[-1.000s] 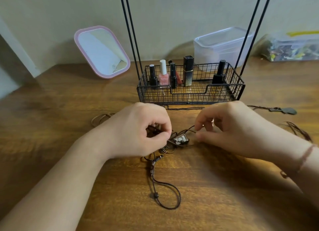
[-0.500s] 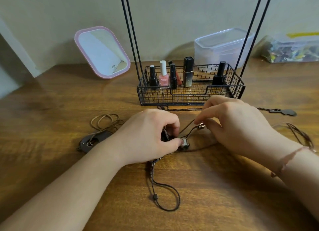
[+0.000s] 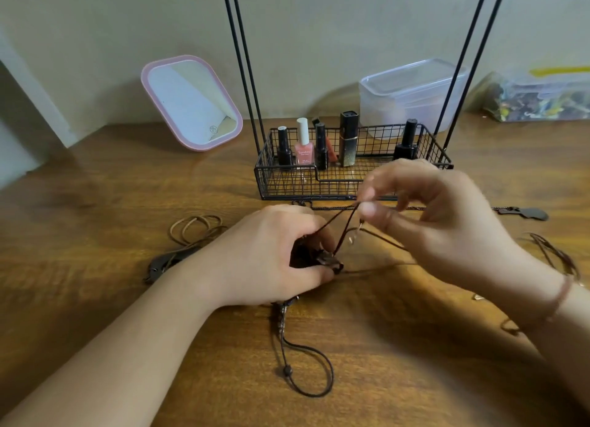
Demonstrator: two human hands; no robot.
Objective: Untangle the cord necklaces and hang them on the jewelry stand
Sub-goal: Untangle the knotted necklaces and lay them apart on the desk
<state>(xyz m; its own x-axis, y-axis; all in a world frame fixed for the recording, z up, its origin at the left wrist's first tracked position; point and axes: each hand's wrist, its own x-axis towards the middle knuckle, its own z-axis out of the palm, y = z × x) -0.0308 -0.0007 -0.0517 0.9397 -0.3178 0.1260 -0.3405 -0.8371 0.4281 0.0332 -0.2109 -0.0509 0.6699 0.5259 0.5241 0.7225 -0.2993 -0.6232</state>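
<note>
With the jewelry stand (image 3: 351, 184) taken as landmark, a tan cord necklace (image 3: 194, 231) is seen coiled on the worktop (image 3: 95, 235) to the left of its wire basket, well apart from the work in hand. Just in front of the basket, the left hand (image 3: 274, 257) is pressed down on the tangled knot of dark cord and pendant (image 3: 329, 262), with the fingers closed around it; exactly how many strands are pinned there cannot be told, since the knot is largely hidden under the fingers. From beneath that hand, a beaded tail and a loop of the dark cord necklace (image 3: 306, 372) are laid out toward the viewer, farther from the stand. To the right, still in front of the basket, the right hand (image 3: 440, 222) is raised off the worktop, and a strand is pinched between thumb and fingertips (image 3: 370, 209) and drawn up taut from the knot. Farther right, another necklace with a dark pendant (image 3: 523, 212) is stretched along the front of the stand, and thin cords (image 3: 555, 254) lie beside the right wrist. Nothing is hung on the uprights yet. The chief risk is judged to be tightening: if the strand is pulled hard while the knot is clamped, the tangle could be cinched shut rather than loosened. The lifted strand might also be snagged on the basket wire, or neighbouring cords dragged in.
</note>
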